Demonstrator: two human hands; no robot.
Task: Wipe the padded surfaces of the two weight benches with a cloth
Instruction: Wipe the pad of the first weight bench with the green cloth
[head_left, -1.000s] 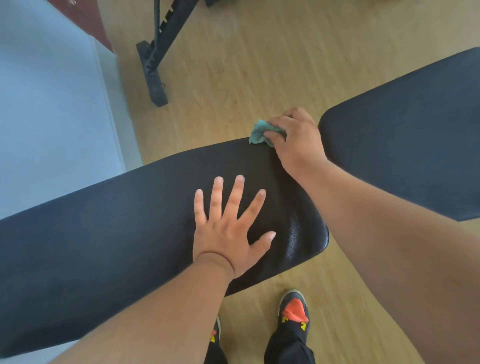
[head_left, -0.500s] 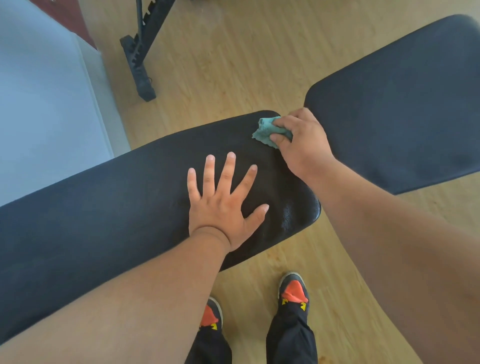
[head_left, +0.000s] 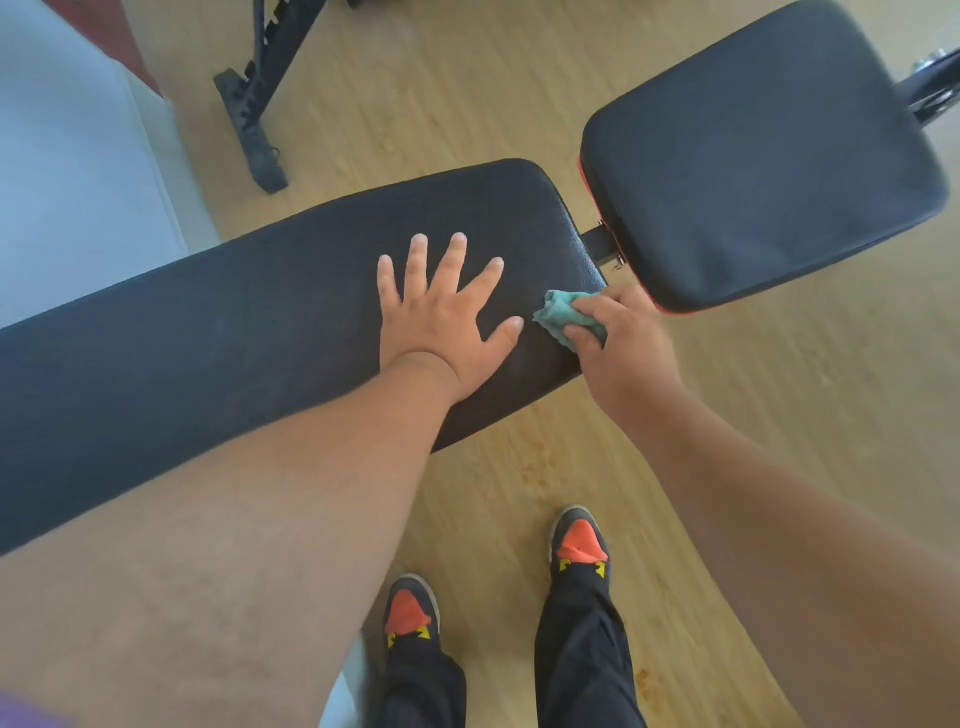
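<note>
A long black back pad (head_left: 234, 332) of a weight bench runs from the left edge to the middle. Its separate black seat pad (head_left: 753, 156), with red trim underneath, lies at the upper right across a small gap. My left hand (head_left: 441, 317) rests flat on the long pad, fingers spread. My right hand (head_left: 618, 343) grips a bunched teal cloth (head_left: 563, 314) and presses it on the near right corner of the long pad, just right of my left thumb.
A black metal frame leg (head_left: 254, 109) of other equipment stands on the wooden floor (head_left: 415, 104) at the top left. A pale wall (head_left: 67, 171) fills the left side. My two feet (head_left: 576, 540) in orange-tipped shoes stand below the pad. A metal bracket (head_left: 930, 88) shows top right.
My right hand has drawn the cloth from the pad's far right corner toward me, to its near right corner. My left hand stays flat on the pad. The view shifted, showing more of the seat pad.
</note>
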